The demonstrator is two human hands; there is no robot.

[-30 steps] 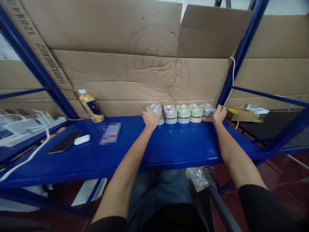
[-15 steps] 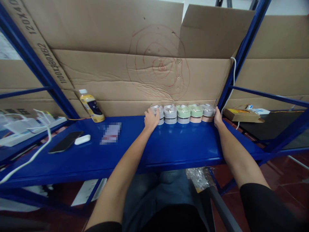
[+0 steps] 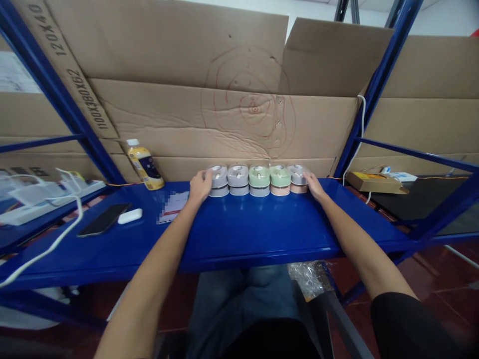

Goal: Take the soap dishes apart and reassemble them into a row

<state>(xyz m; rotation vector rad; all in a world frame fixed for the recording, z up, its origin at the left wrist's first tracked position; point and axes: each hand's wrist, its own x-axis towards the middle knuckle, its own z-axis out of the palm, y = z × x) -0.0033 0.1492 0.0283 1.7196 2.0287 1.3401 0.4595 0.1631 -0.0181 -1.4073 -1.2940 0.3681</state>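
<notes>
Along the back of the blue shelf [image 3: 262, 229] stands a row of several small lidded containers [image 3: 259, 177], in two tiers. The upper ones look grey and pale green with clear lids; the lower ones are grey and pinkish. My left hand [image 3: 201, 187] closes around the outer side of the grey end container [image 3: 219, 175] on the left. At the opposite end, my right hand [image 3: 313, 186] presses its fingers against the outer side of the grey-and-pink stack [image 3: 298, 175]. Between them the hands clasp the row. My left fingers are partly hidden.
Left of the row are a yellow bottle [image 3: 146, 167], a blurred-out card [image 3: 172, 207], a black phone [image 3: 105, 219] and a white earbud case [image 3: 130, 216]. Cardboard [image 3: 179, 109] walls the back. Blue posts [image 3: 361, 119] flank the shelf; an open carton [image 3: 376, 182] lies beyond the right one.
The whole row of containers has slid left along the shelf, with both my hands at its ends. My left hand is now close to the blurred-out card. The view has shifted slightly.
</notes>
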